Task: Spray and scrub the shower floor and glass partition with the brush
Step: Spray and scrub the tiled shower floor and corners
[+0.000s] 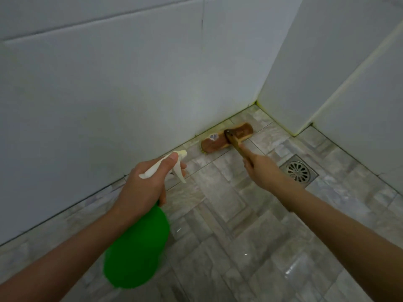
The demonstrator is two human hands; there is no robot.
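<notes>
Two hands are busy: your left hand (146, 182) grips the neck of the green spray bottle (136, 245), thumb along its white trigger head (168, 165), nozzle aimed at the foot of the white tiled wall (109, 94). Your right hand (260, 168) holds the wooden handle of the scrub brush (226, 137), index finger extended along it. The brush head rests on the grey tiled shower floor (239, 225) against the wall, near the corner, with the round metal drain (298, 171) just beside your right hand.

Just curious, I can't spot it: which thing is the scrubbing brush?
Follow the grey tiled floor to the corner where the white walls meet. Against the wall's foot lies the brown wooden brush head, its handle held by the right hand; nothing else there is brown.
</notes>
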